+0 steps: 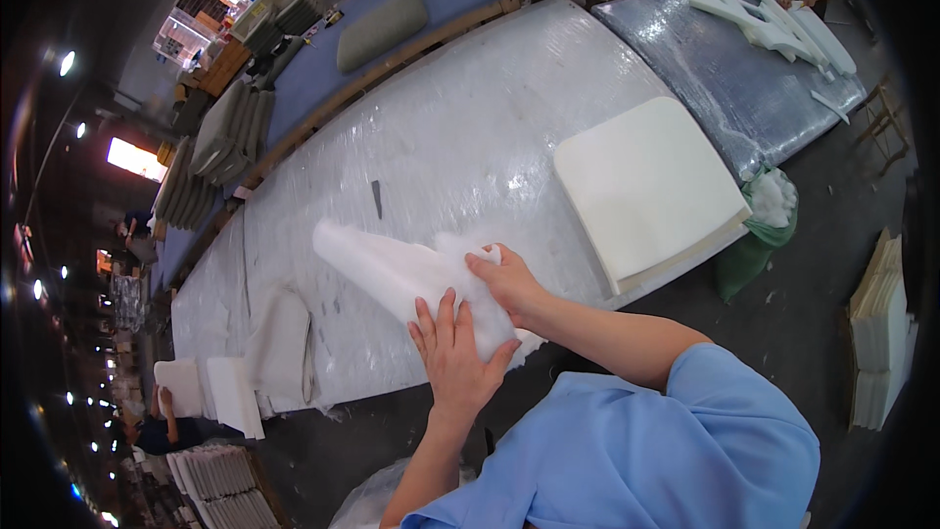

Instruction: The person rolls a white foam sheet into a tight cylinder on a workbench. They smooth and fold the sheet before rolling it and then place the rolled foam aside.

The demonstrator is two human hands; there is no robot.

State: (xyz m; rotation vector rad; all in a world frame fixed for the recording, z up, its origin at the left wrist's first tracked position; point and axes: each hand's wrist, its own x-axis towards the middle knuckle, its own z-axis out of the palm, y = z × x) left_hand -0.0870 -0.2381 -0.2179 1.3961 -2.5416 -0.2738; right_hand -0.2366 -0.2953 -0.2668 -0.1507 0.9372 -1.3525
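A long piece of white fluffy batting [377, 263] lies slantwise near the front edge of the plastic-wrapped table [431, 127]. My left hand [455, 353] rests on its near end with the fingers stretched out and apart. My right hand [504, 284] is closed on the batting's right edge, thumb and fingers pinching a loose tuft. The batting's underside and the part beneath my palms are hidden. To the right of my hands lies a stack of cream foam cushion pads [651, 191] with rounded corners.
A narrow dark strip [377, 199] lies beyond the batting. At the left are folded grey-beige fabric [279, 343] and a white foam pad [235, 395]. A green sack of white fibre [759, 225] stands by the right edge. Other people [162, 426] work around the tables.
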